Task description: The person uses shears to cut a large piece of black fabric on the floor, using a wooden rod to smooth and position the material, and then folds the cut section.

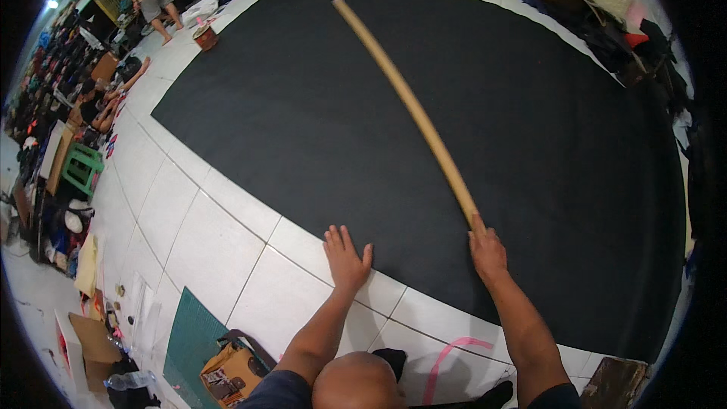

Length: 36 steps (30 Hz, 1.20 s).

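Observation:
A large black sheet [303, 113] is spread over the white tiled floor. Across it lies a long, flat wooden strip [413, 106], running from the far side toward me; its bend comes at least partly from the lens. My right hand [488, 251] grips the near end of the strip, one finger stretched along it. At the sheet's near edge, my left hand [348, 257] rests flat with its fingers spread, holding nothing. Whether the near end of the strip lifts off the sheet is hard to tell.
A brown bag [231, 371] lies on a green mat [189, 333] at the lower left. Beyond the sheet's far left edge stands a reddish-brown tin [204, 36]. Two people are at the upper left, near a green stool [82, 168]. Piled materials [606, 15] line the far right.

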{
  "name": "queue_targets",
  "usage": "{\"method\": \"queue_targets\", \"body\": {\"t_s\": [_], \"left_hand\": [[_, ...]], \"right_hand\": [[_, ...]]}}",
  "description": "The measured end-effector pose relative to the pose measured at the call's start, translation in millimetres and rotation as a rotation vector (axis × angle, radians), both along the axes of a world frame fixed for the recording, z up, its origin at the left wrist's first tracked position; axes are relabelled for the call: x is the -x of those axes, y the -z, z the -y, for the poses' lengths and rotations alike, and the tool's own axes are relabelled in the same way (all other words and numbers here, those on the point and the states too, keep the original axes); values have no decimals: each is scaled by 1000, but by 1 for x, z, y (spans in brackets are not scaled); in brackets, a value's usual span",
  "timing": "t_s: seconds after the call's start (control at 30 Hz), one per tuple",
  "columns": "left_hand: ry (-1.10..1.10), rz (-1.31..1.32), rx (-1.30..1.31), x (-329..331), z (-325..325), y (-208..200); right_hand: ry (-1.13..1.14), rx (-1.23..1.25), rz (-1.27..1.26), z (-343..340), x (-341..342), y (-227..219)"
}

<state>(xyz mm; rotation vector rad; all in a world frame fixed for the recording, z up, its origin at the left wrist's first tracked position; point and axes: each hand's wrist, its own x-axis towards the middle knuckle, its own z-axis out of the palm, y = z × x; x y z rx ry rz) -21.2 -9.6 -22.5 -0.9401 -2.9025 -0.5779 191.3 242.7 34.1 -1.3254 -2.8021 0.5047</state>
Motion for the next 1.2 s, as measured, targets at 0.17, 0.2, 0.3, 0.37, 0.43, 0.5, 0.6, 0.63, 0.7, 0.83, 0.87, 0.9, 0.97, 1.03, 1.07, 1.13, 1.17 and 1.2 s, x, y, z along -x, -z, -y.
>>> {"method": "queue_targets", "body": {"t_s": [0.17, 0.2, 0.3, 0.37, 0.43, 0.5, 0.6, 0.63, 0.7, 0.83, 0.87, 0.9, 0.97, 1.03, 1.07, 1.13, 1.17, 1.2], "left_hand": [[5, 29, -32, -4, -3, 2], [-21, 74, -151, -2, 3, 3], [-154, 142, -493, 7, 22, 10], [-322, 108, -693, 14, 41, 9], [-448, 299, -654, 16, 44, -6], [-553, 455, -641, 16, 47, -23], [-566, 368, -664, 12, 57, -11], [-580, 323, -600, 7, 66, -3], [-603, 313, -592, 6, 84, 6], [-685, 307, -395, 22, 89, -20], [-675, 331, -367, 25, 87, -33], [-665, 294, -301, 28, 89, -38], [-541, 216, -223, 35, 107, -32], [-622, 219, 29, 27, 108, -14], [-518, 118, 26, 18, 120, 6], [-235, 44, -21, -3, 156, -1], [-121, 123, -218, -30, 174, -8], [1, 275, -218, -64, 161, -30]], "right_hand": [[-413, 47, 82, 60, 58, 4], [-500, 63, 86, 76, 64, 4], [-644, 116, 52, 110, 76, 0], [-693, 136, 65, 128, 76, -5], [-735, 139, 70, 143, 66, -6], [-782, 123, 53, 162, 55, -6], [-811, 198, 89, 184, 44, -6], [-839, 198, 79, 187, 41, -7], [-892, 196, 57, 188, 37, -14], [-877, 290, 20, 126, 21, -41], [-866, 281, 109, 97, 11, -56], [-851, 283, 198, 70, 1, -75], [-747, 164, 375, 27, -23, -113], [-613, 101, 550, -7, -61, -130], [-563, 67, 625, -13, -85, -143], [-538, 76, 651, -40, -128, -123], [-534, 22, 606, -43, -153, -111], [-418, 52, 635, -50, -189, -107]]}}
